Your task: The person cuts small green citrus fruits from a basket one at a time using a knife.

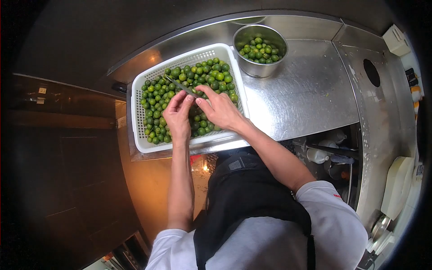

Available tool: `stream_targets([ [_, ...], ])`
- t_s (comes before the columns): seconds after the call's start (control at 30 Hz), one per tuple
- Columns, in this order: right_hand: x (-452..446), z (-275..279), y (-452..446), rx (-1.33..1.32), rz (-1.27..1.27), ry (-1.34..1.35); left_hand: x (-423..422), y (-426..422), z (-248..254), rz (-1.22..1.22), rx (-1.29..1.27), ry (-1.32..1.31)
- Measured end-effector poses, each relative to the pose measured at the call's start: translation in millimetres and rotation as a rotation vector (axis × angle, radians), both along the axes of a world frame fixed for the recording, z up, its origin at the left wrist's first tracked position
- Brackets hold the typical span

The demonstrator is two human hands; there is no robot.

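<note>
A white perforated basket (139,130) holds many small green citrus fruits (155,96). Over its middle, my right hand (218,108) is closed on a knife (180,85), whose blade points up and to the left above the fruits. My left hand (178,112) is beside it, fingers pinched together near the blade; what they hold, if anything, is hidden. The fingertips of both hands nearly meet. Behind and to the right of the basket stands a round metal pot (258,69) with more green fruits inside.
The basket and pot stand on a steel counter (306,90). Right of it is another steel surface with a dark oval hole (371,73). Below the counter, an open shelf holds plastic bottles (317,155). A white board (398,186) leans at the far right.
</note>
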State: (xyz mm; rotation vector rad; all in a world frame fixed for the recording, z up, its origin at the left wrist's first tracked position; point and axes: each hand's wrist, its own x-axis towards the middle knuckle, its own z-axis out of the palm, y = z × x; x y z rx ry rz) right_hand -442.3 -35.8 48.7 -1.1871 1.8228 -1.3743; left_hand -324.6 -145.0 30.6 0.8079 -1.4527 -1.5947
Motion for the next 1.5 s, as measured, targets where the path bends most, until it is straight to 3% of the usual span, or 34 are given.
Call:
stream_targets([
  [0.27, 0.5, -6.3, -3.9, -0.083, -0.03, 0.043, 1.4, 5.7, 1.7, 0.026, -0.023, -0.025],
  [0.67, -4.4, -3.0, -6.7, -0.031, 0.082, -0.366, 1.6, 9.6, 1.1, -0.014, -0.072, -0.061],
  [0.77, -11.8, -7.2, -7.6, 0.0, 0.207, -0.733, 1.1, 9.1, 1.3, -0.026, -0.054, -0.055],
  [0.9, -16.3, -4.3, -4.5, -0.001, 0.262, -0.961, 3.6, 4.4, 2.1, -0.043, 0.058, -0.016],
  [1.0, -15.4, -1.4, -2.7, 0.031, 0.192, -0.98, 7.3, -0.8, 8.6, 0.221, 0.065, 0.055],
  [1.07, -12.3, -4.4, -4.3, 0.074, 0.047, -0.917, 11.3, -3.9, 24.9, 0.4, -0.182, 0.056],
  [1.13, -14.8, -7.2, -4.8, 0.104, 0.003, -0.839, -3.5, 5.4, 56.9, 0.43, -0.419, 0.08],
  [1.2, -13.4, -5.0, -5.3, 0.138, -0.013, -0.794, -40.3, 16.4, 99.3, 0.224, -0.572, 0.041],
  [1.27, -14.1, -5.3, -4.8, 0.129, -0.022, -0.773, -63.2, 22.3, 138.4, -0.016, -0.56, 0.002],
  [1.33, -15.2, -5.2, -4.4, 0.142, -0.051, -0.828, -55.8, 17.3, 157.3, 0.007, -0.58, -0.009],
  [1.4, -16.2, -5.4, -2.2, 0.113, -0.082, -0.869, -45.1, 2.9, 156.1, 0.067, -0.612, -0.109],
  [1.5, -16.5, -7.1, -0.7, 0.058, -0.141, -0.921, -30.0, -61.7, 84.5, -0.001, -0.691, -0.487],
])
